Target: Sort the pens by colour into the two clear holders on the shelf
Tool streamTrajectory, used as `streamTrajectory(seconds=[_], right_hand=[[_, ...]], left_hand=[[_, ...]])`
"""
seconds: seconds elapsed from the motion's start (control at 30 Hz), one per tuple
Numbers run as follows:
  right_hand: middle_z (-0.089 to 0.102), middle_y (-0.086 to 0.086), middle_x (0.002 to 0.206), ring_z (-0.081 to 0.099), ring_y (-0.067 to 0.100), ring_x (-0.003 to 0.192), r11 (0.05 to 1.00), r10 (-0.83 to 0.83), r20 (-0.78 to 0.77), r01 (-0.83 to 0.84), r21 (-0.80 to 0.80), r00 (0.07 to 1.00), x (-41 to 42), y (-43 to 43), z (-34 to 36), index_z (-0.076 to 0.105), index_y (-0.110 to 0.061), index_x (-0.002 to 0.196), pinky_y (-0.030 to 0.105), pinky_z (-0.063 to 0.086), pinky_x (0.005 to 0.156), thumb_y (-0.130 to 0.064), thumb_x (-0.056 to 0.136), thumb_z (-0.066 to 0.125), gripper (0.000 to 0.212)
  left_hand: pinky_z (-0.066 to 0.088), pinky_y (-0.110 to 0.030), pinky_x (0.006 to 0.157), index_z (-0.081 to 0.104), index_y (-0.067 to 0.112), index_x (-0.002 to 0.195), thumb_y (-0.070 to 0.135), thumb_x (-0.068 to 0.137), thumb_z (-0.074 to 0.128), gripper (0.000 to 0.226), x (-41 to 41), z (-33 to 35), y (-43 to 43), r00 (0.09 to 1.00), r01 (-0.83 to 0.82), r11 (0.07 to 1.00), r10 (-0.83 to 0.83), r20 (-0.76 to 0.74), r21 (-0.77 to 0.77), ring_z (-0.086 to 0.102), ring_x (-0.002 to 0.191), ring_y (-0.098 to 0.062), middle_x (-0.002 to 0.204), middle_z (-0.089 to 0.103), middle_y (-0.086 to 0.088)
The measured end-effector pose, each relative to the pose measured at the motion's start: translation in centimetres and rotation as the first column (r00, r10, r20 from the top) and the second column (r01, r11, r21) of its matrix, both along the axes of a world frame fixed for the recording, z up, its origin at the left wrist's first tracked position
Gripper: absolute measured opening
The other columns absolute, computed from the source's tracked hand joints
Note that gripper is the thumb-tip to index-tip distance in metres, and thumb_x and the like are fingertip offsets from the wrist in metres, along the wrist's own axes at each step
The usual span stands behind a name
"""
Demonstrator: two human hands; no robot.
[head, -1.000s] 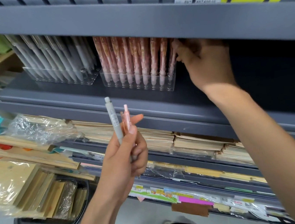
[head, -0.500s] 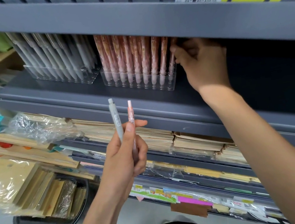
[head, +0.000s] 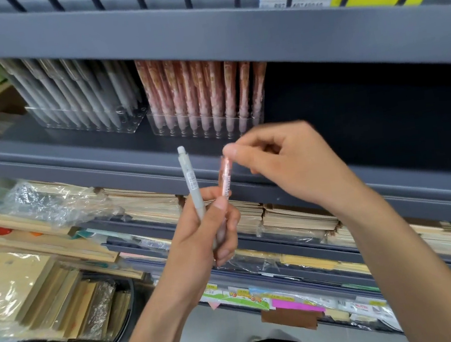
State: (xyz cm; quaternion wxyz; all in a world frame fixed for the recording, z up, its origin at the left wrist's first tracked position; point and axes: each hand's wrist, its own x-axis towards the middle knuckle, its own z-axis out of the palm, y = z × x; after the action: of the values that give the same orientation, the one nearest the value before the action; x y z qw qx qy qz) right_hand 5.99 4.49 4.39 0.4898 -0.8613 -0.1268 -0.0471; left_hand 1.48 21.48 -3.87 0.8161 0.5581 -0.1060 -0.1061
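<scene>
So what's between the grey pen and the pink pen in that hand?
Just a bare gap in the head view, with the shelf edge behind grey pen and pink pen. Lower down, the left hand grips both.

Two holders [head: 132, 119] [head: 159, 128], apparently two loose pens [head: 190, 183] [head: 226, 177]

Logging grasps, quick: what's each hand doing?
Left hand: grips grey pen and pink pen.
Right hand: pinches the pink pen's top.

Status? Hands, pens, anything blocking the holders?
Holding: left hand grips grey pen and pink pen. Also right hand pinches pink pen's top. Neither pen shelved yet. Nothing between hands and pink holder.
</scene>
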Motion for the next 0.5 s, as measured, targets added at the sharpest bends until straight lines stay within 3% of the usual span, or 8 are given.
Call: streamTrajectory(seconds=[0.13,0.33,0.5], right_hand=[[0.067,0.001,0.068,0.048,0.002,0.055,0.995,0.043,-0.033,-0.040,0.087,0.999,0.1,0.3,-0.2,0.075,-0.020,0.080,0.020,0.040,0.053,-0.030,0.087,0.071,0.012],[0.062,-0.003,0.070,0.050,0.014,0.054,0.883,-0.085,-0.046,0.097,0.460,0.995,0.0,-0.5,-0.3,0.072,-0.024,0.089,0.026,0.042,0.045,-0.019,0.091,0.057,0.015],[0.071,0.002,0.070,0.062,0.013,0.055,0.890,-0.090,-0.110,0.129,0.436,0.990,-1.0,0.5,-1.5,0.072,-0.014,0.091,0.022,0.052,0.052,-0.017,0.086,0.072,0.006]], left_hand=[[0.033,-0.022,0.041,0.060,0.026,0.098,0.036,0.098,0.052,0.012,0.1,0.1,-0.1,1.000,0.013,0.999,-0.013,0.006,0.032,0.039,0.041,-0.013,0.074,0.058,-0.003],[0.032,-0.021,0.040,0.062,0.023,0.110,0.036,0.099,0.050,0.021,0.3,-0.4,0.2,1.000,-0.003,0.996,0.004,-0.016,0.094,0.036,0.041,-0.013,0.071,0.054,0.001],[0.031,-0.021,0.039,0.057,0.023,0.107,0.038,0.098,0.053,0.017,0.6,-0.1,0.0,0.999,0.027,0.993,-0.030,0.030,0.114,0.032,0.040,-0.010,0.068,0.050,0.005]])
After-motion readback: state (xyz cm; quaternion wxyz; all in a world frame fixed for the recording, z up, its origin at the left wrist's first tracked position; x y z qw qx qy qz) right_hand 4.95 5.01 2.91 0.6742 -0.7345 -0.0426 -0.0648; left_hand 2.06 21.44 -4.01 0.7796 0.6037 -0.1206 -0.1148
